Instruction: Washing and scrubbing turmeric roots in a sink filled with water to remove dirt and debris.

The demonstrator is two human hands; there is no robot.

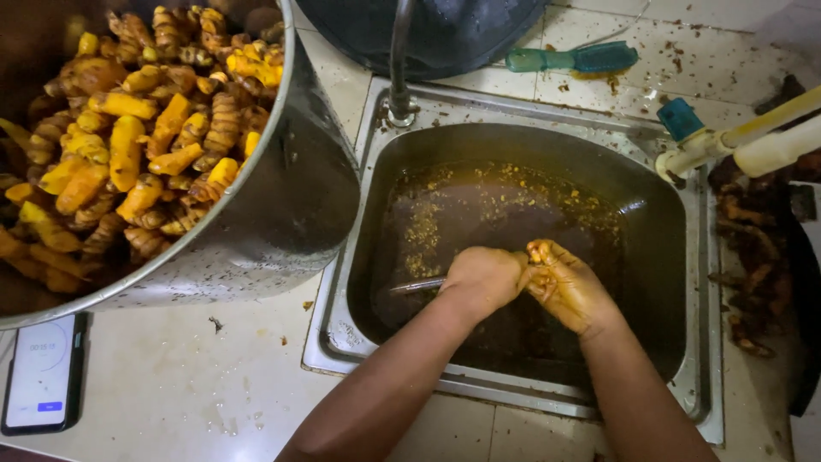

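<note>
A phone (41, 374) is lying on the near counter, screen lit. Over the steel sink (697, 257), which is holding murky brown water flecked with yellow peel, the left hand (481, 280) is gripping a knife (416, 286) in a closed fist; the right hand (566, 285) is curling around something too hidden to identify. Left, a large steel pot (291, 205) is holding peeled turmeric roots (141, 128). Beyond, a teal brush (571, 58) is lying on the tiles.

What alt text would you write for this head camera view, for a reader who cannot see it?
Two hands, the left hand gripping a knife and the right hand stained yellow, work together over a steel sink of murky brown water. A large metal pot heaped with peeled yellow roots stands to the left, with a phone on the tiled counter.
</note>
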